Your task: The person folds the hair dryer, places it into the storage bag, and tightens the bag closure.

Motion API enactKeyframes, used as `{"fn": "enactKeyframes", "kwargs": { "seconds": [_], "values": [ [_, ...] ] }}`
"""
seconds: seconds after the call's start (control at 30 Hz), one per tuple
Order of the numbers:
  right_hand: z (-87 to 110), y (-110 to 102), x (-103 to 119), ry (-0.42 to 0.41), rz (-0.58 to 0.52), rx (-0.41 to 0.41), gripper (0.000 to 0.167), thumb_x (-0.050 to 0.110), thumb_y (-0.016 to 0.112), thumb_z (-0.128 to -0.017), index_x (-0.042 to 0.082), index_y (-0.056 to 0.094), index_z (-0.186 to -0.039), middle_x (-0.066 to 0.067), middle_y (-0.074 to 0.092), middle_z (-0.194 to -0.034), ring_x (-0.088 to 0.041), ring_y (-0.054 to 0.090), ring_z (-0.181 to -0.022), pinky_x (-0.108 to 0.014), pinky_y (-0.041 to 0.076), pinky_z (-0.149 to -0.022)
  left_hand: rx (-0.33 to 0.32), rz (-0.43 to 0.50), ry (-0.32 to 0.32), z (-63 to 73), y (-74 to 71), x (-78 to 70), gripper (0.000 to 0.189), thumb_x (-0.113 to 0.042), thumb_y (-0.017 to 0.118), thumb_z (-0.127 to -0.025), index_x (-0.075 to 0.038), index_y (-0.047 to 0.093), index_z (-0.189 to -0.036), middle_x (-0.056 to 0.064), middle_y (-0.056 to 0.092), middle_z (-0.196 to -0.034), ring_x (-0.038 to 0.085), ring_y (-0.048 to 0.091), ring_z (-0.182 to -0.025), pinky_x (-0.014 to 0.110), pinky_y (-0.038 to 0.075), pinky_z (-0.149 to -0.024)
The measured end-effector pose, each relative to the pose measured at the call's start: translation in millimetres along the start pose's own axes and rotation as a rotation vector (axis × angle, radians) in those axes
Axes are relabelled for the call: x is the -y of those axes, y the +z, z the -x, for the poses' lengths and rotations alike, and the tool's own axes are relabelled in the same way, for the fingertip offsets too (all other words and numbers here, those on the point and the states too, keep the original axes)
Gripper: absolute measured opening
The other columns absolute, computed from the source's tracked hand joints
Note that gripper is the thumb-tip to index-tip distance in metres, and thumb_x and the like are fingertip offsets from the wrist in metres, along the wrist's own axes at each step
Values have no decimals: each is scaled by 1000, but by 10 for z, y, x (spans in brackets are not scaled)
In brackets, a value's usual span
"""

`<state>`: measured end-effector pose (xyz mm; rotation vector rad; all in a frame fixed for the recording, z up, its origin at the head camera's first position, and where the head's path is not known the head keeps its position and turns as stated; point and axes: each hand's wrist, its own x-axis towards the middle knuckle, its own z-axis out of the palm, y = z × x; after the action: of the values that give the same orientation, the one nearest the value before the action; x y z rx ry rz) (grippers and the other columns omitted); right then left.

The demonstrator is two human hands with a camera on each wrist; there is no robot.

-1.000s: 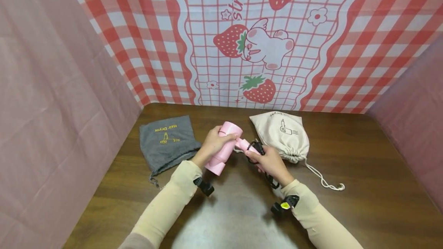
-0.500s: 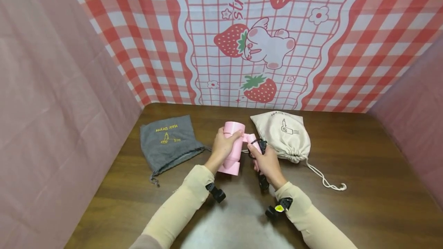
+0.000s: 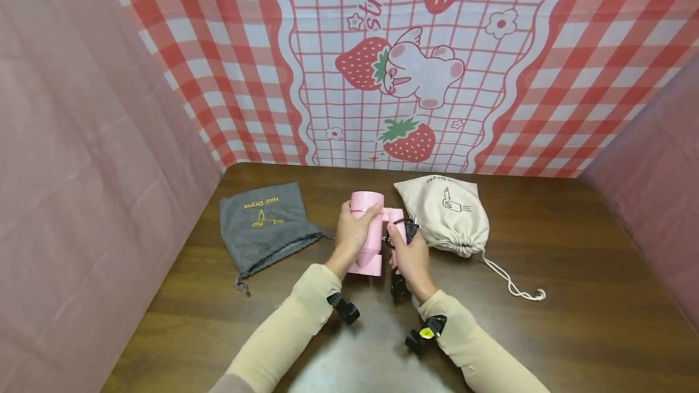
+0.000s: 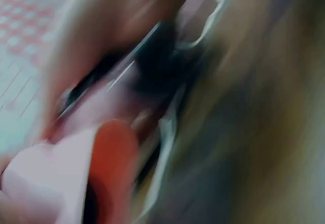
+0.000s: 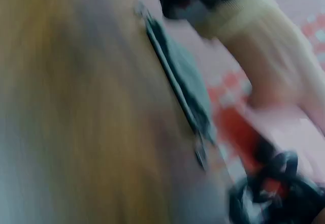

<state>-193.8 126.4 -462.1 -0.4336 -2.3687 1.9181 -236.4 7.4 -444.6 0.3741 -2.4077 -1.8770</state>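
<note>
A pink hair dryer (image 3: 374, 236) is held over the middle of the table, its barrel along the line of sight. My left hand (image 3: 351, 234) grips the barrel, thumb across its top. On the right, my right hand (image 3: 413, 258) holds the handle (image 3: 396, 216) together with the bundled black cord (image 3: 412, 230). The handle lies nearly parallel to the barrel, joined near the far end. Blurred in the left wrist view, the barrel's open end (image 4: 114, 163) looks reddish inside. Cord loops (image 5: 277, 191) show at the right wrist view's lower right.
A grey drawstring pouch (image 3: 267, 218) marked "Hair Dryer" lies flat at the left of the wooden table (image 3: 546, 247). To the right sits a fuller cream drawstring pouch (image 3: 450, 214), its string (image 3: 510, 285) trailing right. A checked strawberry curtain (image 3: 404, 77) hangs behind.
The barrel has turned from slanted to nearly straight ahead. My right hand has swung the handle in toward the barrel, from an outward angle to alongside it. The pouches have stayed put.
</note>
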Motion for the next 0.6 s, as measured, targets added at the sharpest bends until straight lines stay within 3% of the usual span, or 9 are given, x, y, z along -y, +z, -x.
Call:
{"fn": "enactKeyframes", "kwargs": {
  "seconds": [0.17, 0.27, 0.6],
  "values": [
    [52, 164, 11, -7, -40, -72, 37, 38, 60, -95, 3, 49, -104, 5, 48, -56, -7, 46, -42, -23, 40, -40, -86, 68, -25, 51, 37, 56, 71, -46, 70, -84, -4, 48, -136, 17, 65, -116, 29, 63, -100, 42, 50, -87],
    [47, 176, -10, -6, -42, -69, 38, 38, 59, -95, 2, 48, -105, 6, 47, -55, -6, 45, -41, -22, 40, -40, -109, 70, -27, 51, 51, 82, 68, -46, 70, -83, -5, 49, -134, 16, 66, -113, 28, 63, -98, 43, 50, -87],
    [25, 150, -68, -13, -41, -61, 39, 37, 60, -95, 1, 49, -107, 4, 48, -58, -7, 47, -44, -23, 42, -42, -75, 85, -41, 50, 68, 123, 69, -46, 70, -84, -6, 48, -136, 17, 65, -116, 29, 63, -101, 43, 50, -89]
  ]
}}
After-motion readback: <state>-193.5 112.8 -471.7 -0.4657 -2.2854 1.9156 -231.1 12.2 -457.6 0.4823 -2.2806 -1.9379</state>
